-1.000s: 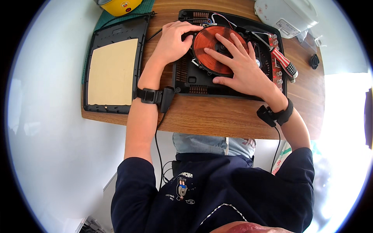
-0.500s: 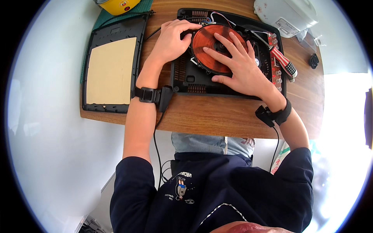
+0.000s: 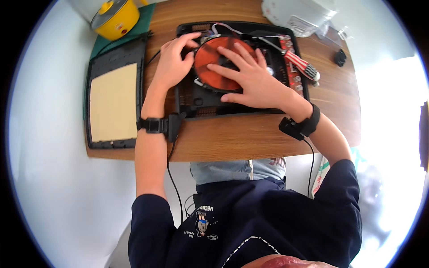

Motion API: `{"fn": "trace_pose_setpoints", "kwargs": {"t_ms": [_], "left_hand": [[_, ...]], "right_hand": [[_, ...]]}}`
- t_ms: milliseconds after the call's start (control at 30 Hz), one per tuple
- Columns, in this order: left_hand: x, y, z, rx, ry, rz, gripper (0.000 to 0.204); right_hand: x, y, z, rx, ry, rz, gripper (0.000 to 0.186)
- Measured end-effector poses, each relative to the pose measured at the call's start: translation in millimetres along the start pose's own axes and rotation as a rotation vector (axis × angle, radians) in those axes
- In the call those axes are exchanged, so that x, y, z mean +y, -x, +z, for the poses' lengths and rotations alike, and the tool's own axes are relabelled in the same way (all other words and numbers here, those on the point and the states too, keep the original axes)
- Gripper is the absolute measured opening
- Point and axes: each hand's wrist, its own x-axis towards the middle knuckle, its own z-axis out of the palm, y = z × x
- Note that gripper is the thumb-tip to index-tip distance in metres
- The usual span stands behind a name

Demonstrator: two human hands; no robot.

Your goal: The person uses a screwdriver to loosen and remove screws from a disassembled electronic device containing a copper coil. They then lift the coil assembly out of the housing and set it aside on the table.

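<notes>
An opened black cooktop housing [image 3: 196, 107] holds a round copper coil [image 3: 210, 59]. My left hand [image 3: 172, 64] is at the coil's left rim, fingers bent around the edge and thumb against it. My right hand [image 3: 254, 82] lies spread over the coil, its fingertips on the windings. Wires run along the back of the housing. A screwdriver [image 3: 302, 64] with a striped red and white handle lies across the red circuit board [image 3: 295, 85] on the right. The picture is slightly blurred.
The detached black lid [image 3: 114, 102] with a cream sheet rests left on a green mat [image 3: 102, 42]. A yellow pot [image 3: 111, 24] sits behind it. A white appliance [image 3: 295, 13] and small black object [image 3: 339, 57] are at the back right of the wooden desk [image 3: 237, 138].
The view has shifted, with the desk and its objects lower and further left in the picture. Both hands remain on the coil, with little visible change in their fingers.
</notes>
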Motion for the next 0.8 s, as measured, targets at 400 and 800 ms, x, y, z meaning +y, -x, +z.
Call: {"fn": "trace_pose_setpoints", "kwargs": {"t_ms": [400, 800], "left_hand": [[6, 1, 4, -0.038, -0.051, -0.033, 0.037], [5, 2, 4, -0.023, 0.037, -0.024, 0.031]], "right_hand": [[78, 64, -83, 0.118, 0.365, 0.218, 0.048], [74, 70, -91, 0.233, 0.106, 0.389, 0.032]]}}
